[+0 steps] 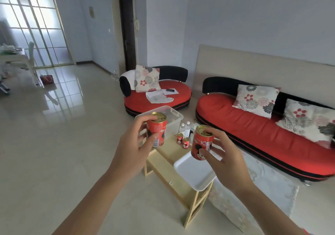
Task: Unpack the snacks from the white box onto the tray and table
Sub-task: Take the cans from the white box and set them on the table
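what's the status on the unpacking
Left hand grips a red can, right hand grips a second can, both aloft. Two small cans stand on the table by the white box. Tray sits under the right hand, nothing between.

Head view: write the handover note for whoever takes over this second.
Left hand grips a red can; right hand grips a second red can, both in the air over the table.
Done: two small cans stand on the table beside two bottles.
Left: set both held cans on the white tray or the table. The white box behind may hold more; its contents are unclear.
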Demonstrator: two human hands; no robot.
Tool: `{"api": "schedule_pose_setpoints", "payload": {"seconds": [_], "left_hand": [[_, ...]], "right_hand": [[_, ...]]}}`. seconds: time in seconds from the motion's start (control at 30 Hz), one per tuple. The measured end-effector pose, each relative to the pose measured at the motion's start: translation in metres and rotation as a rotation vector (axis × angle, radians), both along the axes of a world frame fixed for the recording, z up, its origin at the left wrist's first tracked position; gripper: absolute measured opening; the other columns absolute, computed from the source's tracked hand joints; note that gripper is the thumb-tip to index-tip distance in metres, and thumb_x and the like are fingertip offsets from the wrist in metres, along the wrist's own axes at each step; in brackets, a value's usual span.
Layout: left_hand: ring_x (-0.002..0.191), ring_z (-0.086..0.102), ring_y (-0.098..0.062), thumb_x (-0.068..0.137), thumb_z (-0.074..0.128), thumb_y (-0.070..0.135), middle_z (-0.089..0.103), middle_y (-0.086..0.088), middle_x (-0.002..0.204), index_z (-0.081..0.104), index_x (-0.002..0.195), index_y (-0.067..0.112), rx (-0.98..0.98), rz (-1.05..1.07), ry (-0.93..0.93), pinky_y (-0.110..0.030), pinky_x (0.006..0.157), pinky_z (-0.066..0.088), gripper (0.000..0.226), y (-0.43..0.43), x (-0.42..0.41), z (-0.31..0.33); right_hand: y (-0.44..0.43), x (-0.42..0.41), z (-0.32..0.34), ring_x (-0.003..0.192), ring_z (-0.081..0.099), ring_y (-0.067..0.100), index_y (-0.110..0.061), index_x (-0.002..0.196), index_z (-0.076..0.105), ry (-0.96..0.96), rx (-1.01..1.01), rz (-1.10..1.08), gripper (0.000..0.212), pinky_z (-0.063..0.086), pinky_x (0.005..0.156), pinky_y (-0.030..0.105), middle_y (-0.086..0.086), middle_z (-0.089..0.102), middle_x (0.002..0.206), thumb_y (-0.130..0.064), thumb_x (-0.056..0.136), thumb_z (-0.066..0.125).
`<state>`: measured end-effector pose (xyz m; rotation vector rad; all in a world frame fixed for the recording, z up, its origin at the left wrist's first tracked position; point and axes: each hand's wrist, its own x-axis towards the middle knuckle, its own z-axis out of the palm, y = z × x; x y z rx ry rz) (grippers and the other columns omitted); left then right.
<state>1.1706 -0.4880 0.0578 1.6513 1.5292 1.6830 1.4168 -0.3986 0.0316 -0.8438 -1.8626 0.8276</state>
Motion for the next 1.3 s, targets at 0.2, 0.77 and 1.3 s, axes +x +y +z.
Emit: {"api": "schedule_pose_setpoints", "payload": {"seconds": [0.2, 0.77, 1.3], "left_hand": [[0.125, 0.061, -0.006, 0.098, 0.066, 0.005, 0.065, 0.011, 0.130, 0.059, 0.127, 0.025, -0.019, -0.089, 0.023, -0.032, 0.103, 0.054, 0.036, 0.089, -0.043, -0.001], [0.129, 0.058, -0.007, 0.097, 0.066, 0.007, 0.064, 0.014, 0.131, 0.058, 0.129, 0.026, -0.147, -0.236, 0.106, -0.039, 0.105, 0.054, 0.037, 0.332, -0.082, -0.047], [0.121, 0.060, -0.014, 0.097, 0.065, 0.004, 0.059, 0.004, 0.134, 0.056, 0.133, 0.019, -0.094, -0.317, 0.232, -0.042, 0.098, 0.054, 0.040, 0.468, -0.105, -0.139]], "right_hand": [[0.058, -0.039, -0.008, 0.121, 0.062, 0.008, -0.036, 0.131, 0.058, 0.037, -0.034, -0.095, 0.053, 0.055, 0.100, 0.035, -0.019, 0.066, 0.126, -0.005, 0.091, 0.074], [0.282, -0.090, -0.043, 0.120, 0.061, 0.009, -0.033, 0.132, 0.057, 0.042, -0.099, -0.168, 0.053, 0.053, 0.100, 0.029, -0.014, 0.065, 0.128, -0.003, 0.091, 0.071], [0.368, -0.137, -0.111, 0.118, 0.059, 0.008, -0.037, 0.132, 0.054, -0.088, -0.180, -0.426, 0.046, 0.053, 0.101, 0.036, -0.012, 0.061, 0.126, -0.016, 0.093, 0.068]]}}
